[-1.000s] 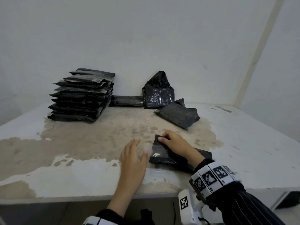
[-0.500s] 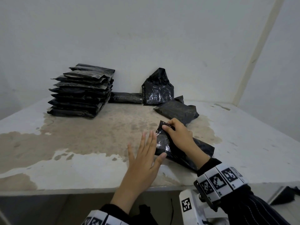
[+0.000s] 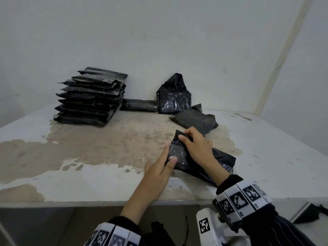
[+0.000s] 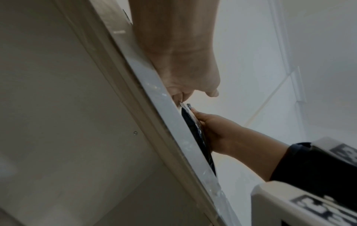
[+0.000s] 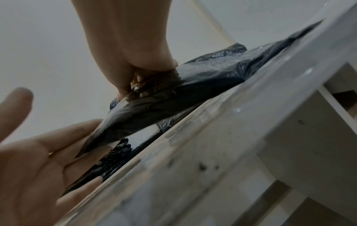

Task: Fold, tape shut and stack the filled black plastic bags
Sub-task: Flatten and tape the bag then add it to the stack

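Pinching black bag (image 3: 179, 153), right hand (image 3: 197, 146), left hand (image 3: 158, 173) flat alongside

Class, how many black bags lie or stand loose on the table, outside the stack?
4: one in the right hand, bag; one lying behind it; one upright; one flat beside the stack. Others may be hidden.

at the lower right of the head view, the right hand (image 3: 197, 148) comes out of a dark sleeve with thin pale pinstripes (image 3: 276, 231), its black cuff ringed by a white wristband printed with square black-and-white coded markers (image 3: 241, 199). below that band hangs a white block-shaped mount carrying one more such marker (image 3: 204, 226). at the bottom centre, the left hand (image 3: 156, 176) leaves a plain black cuff above a second white marker band (image 3: 113, 237), bare of any glove.
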